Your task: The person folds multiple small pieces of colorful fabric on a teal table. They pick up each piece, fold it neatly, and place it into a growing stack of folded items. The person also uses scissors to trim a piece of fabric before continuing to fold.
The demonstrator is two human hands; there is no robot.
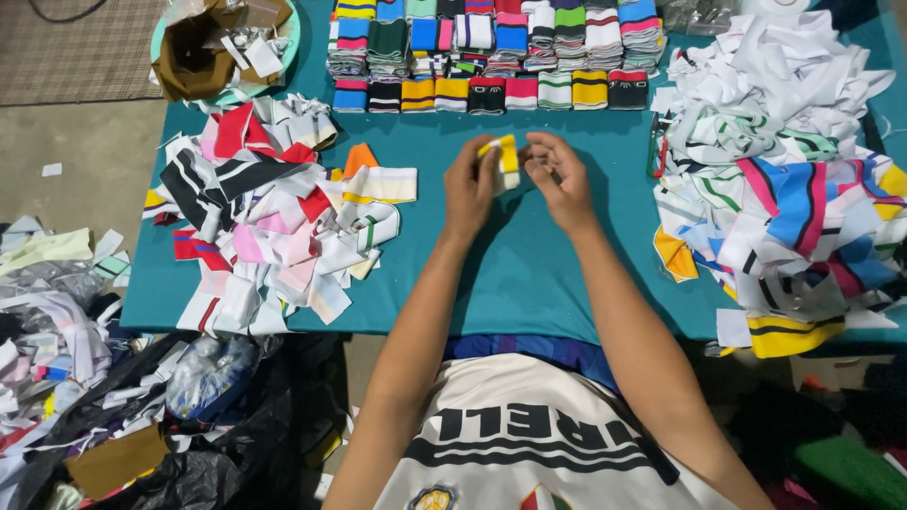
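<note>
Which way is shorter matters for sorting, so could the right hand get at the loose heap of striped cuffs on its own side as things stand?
Probably yes. The right hand is beside the yellow and white strip that the left hand pinches, and only bare teal table lies between it and the heap.

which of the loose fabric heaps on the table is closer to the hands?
The left heap, with red, black and pink strips. Its orange-and-white edge nearly reaches the left hand. The right heap sits farther from the right hand.
</note>
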